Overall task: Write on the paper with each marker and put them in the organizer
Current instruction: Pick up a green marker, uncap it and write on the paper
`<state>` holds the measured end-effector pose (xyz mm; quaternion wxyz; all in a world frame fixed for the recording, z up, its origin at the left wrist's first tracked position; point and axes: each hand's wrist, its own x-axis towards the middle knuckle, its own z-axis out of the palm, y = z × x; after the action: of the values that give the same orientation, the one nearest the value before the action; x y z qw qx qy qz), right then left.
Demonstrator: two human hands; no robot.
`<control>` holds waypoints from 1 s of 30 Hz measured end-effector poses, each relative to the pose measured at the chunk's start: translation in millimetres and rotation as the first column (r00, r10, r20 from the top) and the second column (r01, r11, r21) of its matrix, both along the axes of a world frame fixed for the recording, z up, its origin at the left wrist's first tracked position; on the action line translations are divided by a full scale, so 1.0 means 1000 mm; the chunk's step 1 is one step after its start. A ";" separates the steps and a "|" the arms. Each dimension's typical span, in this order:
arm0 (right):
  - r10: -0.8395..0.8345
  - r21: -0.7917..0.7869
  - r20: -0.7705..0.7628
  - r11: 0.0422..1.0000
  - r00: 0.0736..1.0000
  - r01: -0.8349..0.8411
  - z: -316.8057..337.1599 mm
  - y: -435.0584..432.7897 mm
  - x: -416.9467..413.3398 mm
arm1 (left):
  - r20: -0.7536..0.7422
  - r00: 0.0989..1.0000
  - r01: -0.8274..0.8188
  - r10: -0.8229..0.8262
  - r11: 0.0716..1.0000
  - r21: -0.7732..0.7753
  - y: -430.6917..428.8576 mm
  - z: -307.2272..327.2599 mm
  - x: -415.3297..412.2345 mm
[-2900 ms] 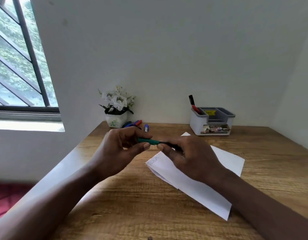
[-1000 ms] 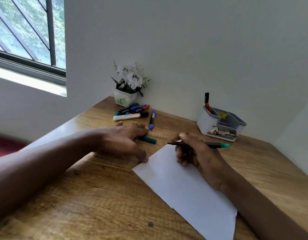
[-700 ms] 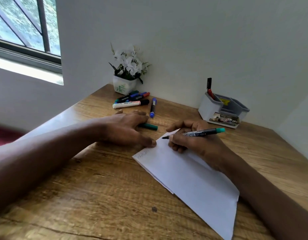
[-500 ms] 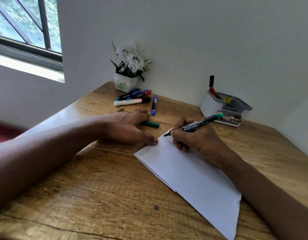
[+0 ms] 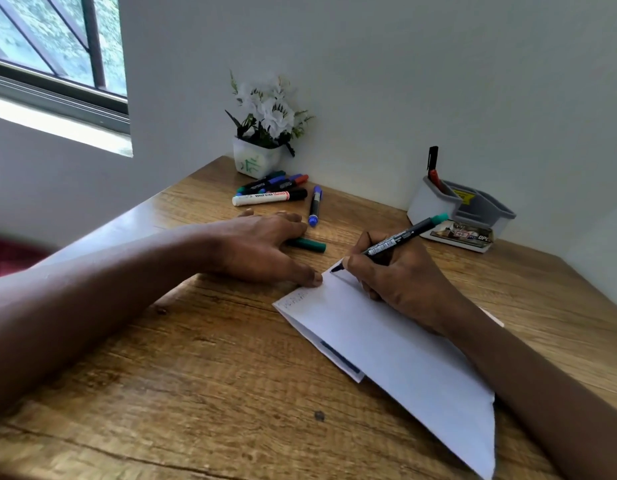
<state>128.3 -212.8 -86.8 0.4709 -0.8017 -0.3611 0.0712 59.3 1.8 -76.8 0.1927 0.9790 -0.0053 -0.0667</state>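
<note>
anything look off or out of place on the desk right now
Nothing spilled or broken. The paper lies skewed on the table, a lower layer poking out. A green cap lies loose by the left hand; the right hand holds the uncapped green marker. Spare markers lie heaped by the flower pot.

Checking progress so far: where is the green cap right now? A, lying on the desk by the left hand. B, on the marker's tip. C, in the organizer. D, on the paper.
A: the green cap lies on the desk beside the left hand, while the right hand holds the marker with its tip bare.
</note>
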 end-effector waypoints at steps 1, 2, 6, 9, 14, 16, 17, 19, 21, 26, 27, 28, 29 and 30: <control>0.005 -0.010 0.002 1.000 1.000 -0.005 -0.001 0.000 0.000 | 0.002 1.000 -0.001 0.001 1.000 0.001 0.000 0.000 0.000; 0.002 -0.008 0.001 1.000 1.000 -0.002 -0.001 0.000 0.000 | 0.002 1.000 -0.004 0.004 1.000 -0.001 0.000 0.001 0.000; -0.016 0.035 0.007 0.999 1.000 0.015 -0.001 0.000 0.001 | -0.001 1.000 -0.005 0.005 1.000 0.003 -0.001 0.001 0.000; -0.036 0.035 0.023 0.999 0.999 0.035 -0.001 0.002 -0.001 | -0.004 1.000 -0.009 0.009 1.000 0.006 0.000 0.001 0.001; -0.056 0.030 0.050 0.998 0.997 0.054 -0.002 0.002 -0.001 | -0.010 1.000 -0.007 0.007 1.000 -0.001 0.000 0.000 0.002; -0.054 0.020 0.058 0.998 0.997 0.053 -0.002 0.002 -0.002 | -0.009 1.000 -0.004 0.004 1.000 0.002 0.000 0.000 0.002; -0.057 0.024 0.059 0.998 0.997 0.056 -0.002 0.002 -0.002 | -0.009 1.000 -0.004 0.004 1.000 0.002 0.000 0.000 0.002; -0.070 0.043 0.055 0.997 0.996 0.068 -0.002 0.001 -0.001 | -0.009 1.000 -0.005 0.005 1.000 0.002 0.000 0.001 0.002; -0.078 0.063 0.034 0.995 0.996 0.076 -0.002 0.000 0.000 | -0.008 1.000 -0.005 0.005 1.000 0.001 0.000 0.000 0.002; -0.115 0.085 0.039 0.990 0.993 0.112 -0.004 0.001 -0.002 | 0.005 1.000 -0.007 0.007 1.000 0.004 0.001 -0.002 0.001; -0.134 0.122 0.014 0.984 0.991 0.131 -0.004 0.001 -0.001 | 0.003 1.000 -0.007 0.007 1.000 0.005 0.001 -0.001 0.002; -0.142 0.142 -0.008 0.980 0.990 0.142 -0.004 0.001 0.000 | -0.001 1.000 -0.008 0.008 1.000 0.004 0.001 -0.001 0.002; -0.143 0.141 -0.014 0.980 0.990 0.144 -0.004 0.001 0.000 | -0.004 1.000 -0.008 0.008 1.000 0.003 0.001 0.000 0.002; -0.141 0.122 -0.004 0.983 0.990 0.140 -0.004 0.001 0.000 | -0.006 1.000 -0.008 0.008 1.000 0.003 0.000 0.000 0.002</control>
<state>128.2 -211.5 -90.8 0.5222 -0.7951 -0.3082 0.0137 61.0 2.0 -76.5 0.1914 0.9791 -0.0009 -0.0687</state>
